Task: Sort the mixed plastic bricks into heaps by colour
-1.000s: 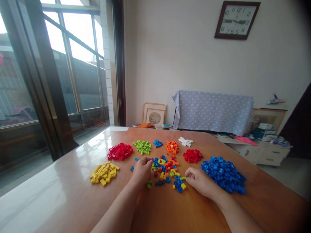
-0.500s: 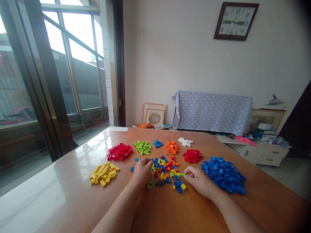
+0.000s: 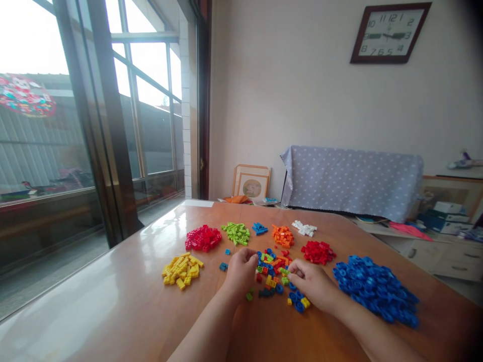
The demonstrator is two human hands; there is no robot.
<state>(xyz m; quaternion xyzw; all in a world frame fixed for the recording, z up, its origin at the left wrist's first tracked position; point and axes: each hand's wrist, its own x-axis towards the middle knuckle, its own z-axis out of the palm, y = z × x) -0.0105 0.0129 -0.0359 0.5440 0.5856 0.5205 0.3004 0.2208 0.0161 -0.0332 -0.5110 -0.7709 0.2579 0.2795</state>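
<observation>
Lots of colours on the brown worktop (image 3: 271, 342)

We see a messy patch of mixed bricks (image 3: 270, 269) near the middle of the frame, a bit low. The left hand (image 3: 243, 266) is at its left edge. Its fingers are curled in, and we cannot tell if they hold anything. The right hand (image 3: 307, 279) is at the patch's right side, and its fingertips pinch a light green brick (image 3: 284, 271).

Around them we see neat heaps. The yellow heap (image 3: 182, 271) is at the lower left. Going right across the middle of the frame, we find the pinky-red heap (image 3: 203, 238), the lime heap (image 3: 236, 234), the small blue heap (image 3: 259, 229), the orange heap (image 3: 283, 236) and the white heap (image 3: 304, 229). The red heap (image 3: 319, 252) is right of centre. The big blue heap (image 3: 375, 289) is at the lower right.
</observation>
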